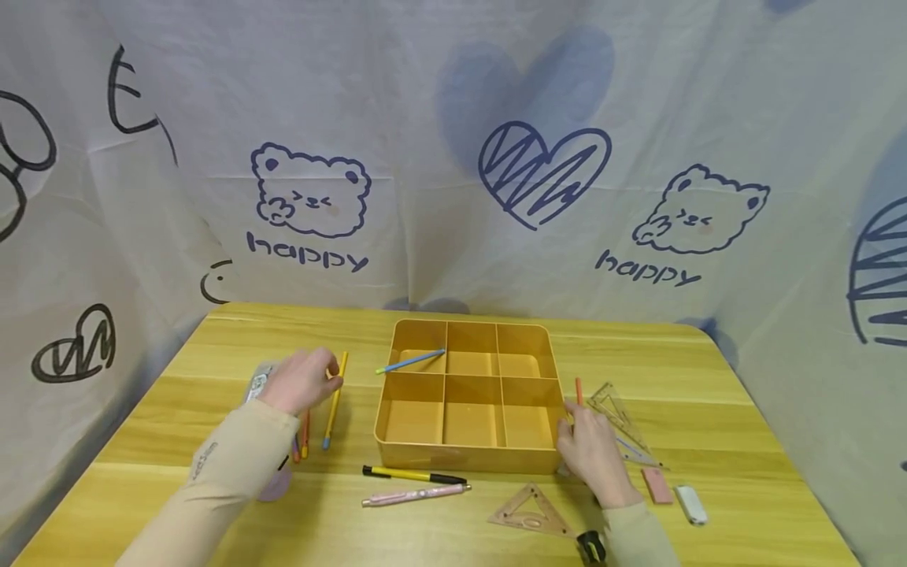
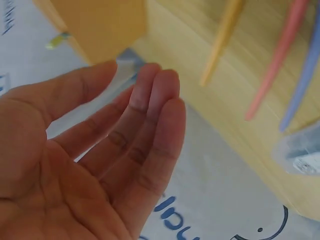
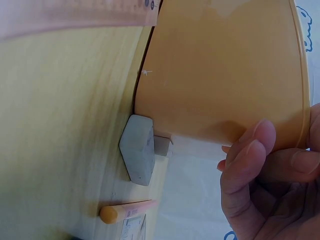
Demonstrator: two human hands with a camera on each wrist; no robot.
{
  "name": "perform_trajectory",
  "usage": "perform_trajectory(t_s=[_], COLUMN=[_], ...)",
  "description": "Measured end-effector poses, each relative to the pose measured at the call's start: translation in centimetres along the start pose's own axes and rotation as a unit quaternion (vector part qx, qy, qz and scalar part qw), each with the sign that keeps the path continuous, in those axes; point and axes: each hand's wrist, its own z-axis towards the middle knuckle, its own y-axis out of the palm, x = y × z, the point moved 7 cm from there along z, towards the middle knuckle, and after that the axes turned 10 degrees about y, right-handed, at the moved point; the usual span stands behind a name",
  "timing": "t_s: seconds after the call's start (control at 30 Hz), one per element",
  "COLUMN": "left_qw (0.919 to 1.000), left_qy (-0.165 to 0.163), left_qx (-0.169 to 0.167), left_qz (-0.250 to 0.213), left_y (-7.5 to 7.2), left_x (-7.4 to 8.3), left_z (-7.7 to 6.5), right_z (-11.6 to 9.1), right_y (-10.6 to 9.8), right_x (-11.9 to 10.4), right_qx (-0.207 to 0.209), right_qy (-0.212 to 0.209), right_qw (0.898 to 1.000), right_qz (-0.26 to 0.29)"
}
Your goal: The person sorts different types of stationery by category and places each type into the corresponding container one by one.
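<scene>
At the right side of the orange box (image 1: 496,458), the right grip (image 1: 591,445) is curled, thumb and forefinger apparently pinching the rim. Left grip (image 1: 301,382): fingers gently bent, thumb apart, nothing held; nearest item, yellow pencil (image 1: 335,405), lying on the tabletop (image 1: 319,535) left of the box. Judged handling: pencil light, rigid, prone to roll; best taken mid-barrel between thumb and fingertips. Box probably light, stiff plastic, smooth-walled and liable to slide; rim offers the surest hold. Blue pencil (image 1: 411,361) slants across the back-left compartment, one end past the left wall; likely easily knocked. Farther out, pink pen (image 1: 414,496) lies in front of the box: slim, probably slick, hold at middle.
</scene>
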Motion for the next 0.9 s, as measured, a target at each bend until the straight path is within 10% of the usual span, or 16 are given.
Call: perform_trajectory(t_s=[0.3,0.5,0.9], left_qw=[0.9891,0.9800,0.9737], left_qy=[-0.057,-0.081,-0.109], left_qx=[-0.132,-0.180,-0.200], left_qz=[-0.030,0.028,0.009], left_y=[2.4,3.4,4.5], left_x=[-1.6,-1.9,-2.1], left_z=[1.6,1.8,1.7], right_z=[0.0,0.0,0.1], right_y=[0.0,0.1,0.0], right_x=[0.2,0.3,0.1], right_qx=[-0.009,-0.011,0.001], right_qy=[0.008,0.009,-0.001], right_qw=[1.000,1.000,1.000], right_qz=[0.007,0.008,0.003])
